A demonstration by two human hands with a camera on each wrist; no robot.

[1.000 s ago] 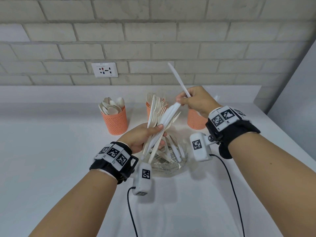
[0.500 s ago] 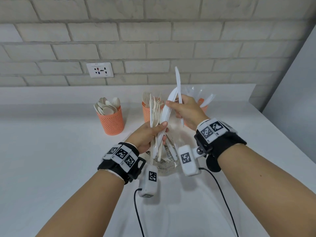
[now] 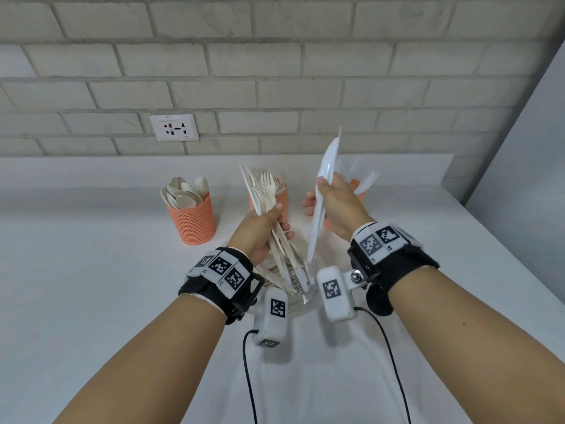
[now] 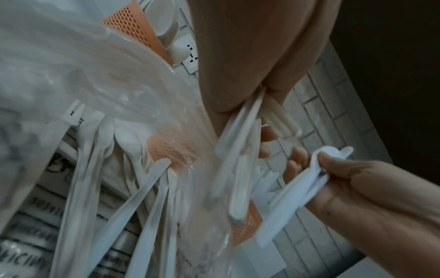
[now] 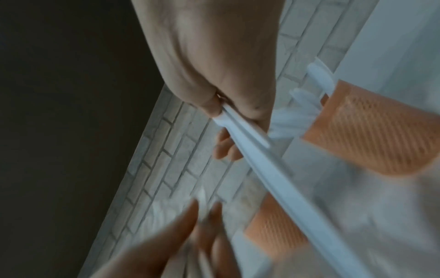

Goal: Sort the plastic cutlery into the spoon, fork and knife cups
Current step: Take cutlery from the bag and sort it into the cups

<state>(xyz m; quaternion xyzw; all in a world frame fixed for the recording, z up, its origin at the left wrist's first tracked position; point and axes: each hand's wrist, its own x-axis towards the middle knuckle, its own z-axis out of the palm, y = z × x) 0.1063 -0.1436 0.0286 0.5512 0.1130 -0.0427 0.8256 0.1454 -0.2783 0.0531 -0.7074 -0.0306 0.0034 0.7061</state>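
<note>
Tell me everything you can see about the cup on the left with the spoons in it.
The spoon cup is a round orange cup with mesh-patterned walls, plastic by the look of it, standing upright on the white table near the wall. It is the leftmost of the orange cups. Off-white spoons fill it, bowls up and fanned above the rim. Neither hand touches it.

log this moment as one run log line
left hand: grips forks | right hand: grips knives | cups: spoon cup full | bag: cutlery left
</note>
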